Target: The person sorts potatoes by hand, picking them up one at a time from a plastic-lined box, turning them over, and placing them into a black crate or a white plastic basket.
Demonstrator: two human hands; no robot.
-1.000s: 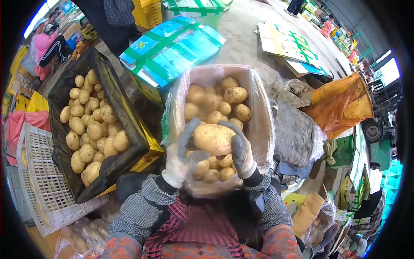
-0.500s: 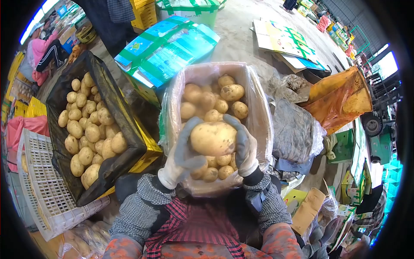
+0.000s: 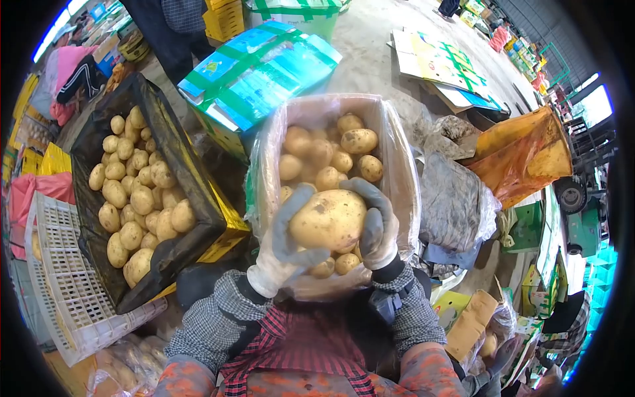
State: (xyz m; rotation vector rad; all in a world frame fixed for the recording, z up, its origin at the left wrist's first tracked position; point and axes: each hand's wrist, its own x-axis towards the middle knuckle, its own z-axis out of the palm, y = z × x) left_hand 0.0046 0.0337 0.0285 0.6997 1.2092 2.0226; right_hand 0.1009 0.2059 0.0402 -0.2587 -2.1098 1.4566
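A large pale potato (image 3: pixel 329 220) is held up between both gloved hands, above the near end of a plastic-lined cardboard box (image 3: pixel 397 165) filled with potatoes. My left hand (image 3: pixel 286 246), in a grey-and-white glove, cups the potato's left side and underside. On the right side and top, my right hand (image 3: pixel 377 225) in a grey glove wraps around it. The potatoes directly beneath the held one are partly hidden.
A black-lined crate (image 3: pixel 173 139) with several potatoes sits to the left, beside a white slatted crate (image 3: pixel 63 284). A blue-green carton (image 3: pixel 261 73) lies behind. Orange sacks (image 3: pixel 522 155) and grey plastic lie to the right. A person in dark trousers (image 3: pixel 169 30) stands at the back.
The potato has turned in my hands, tilting so its right end rises. My right hand has slid up over its top; my left fingers have shifted under it.
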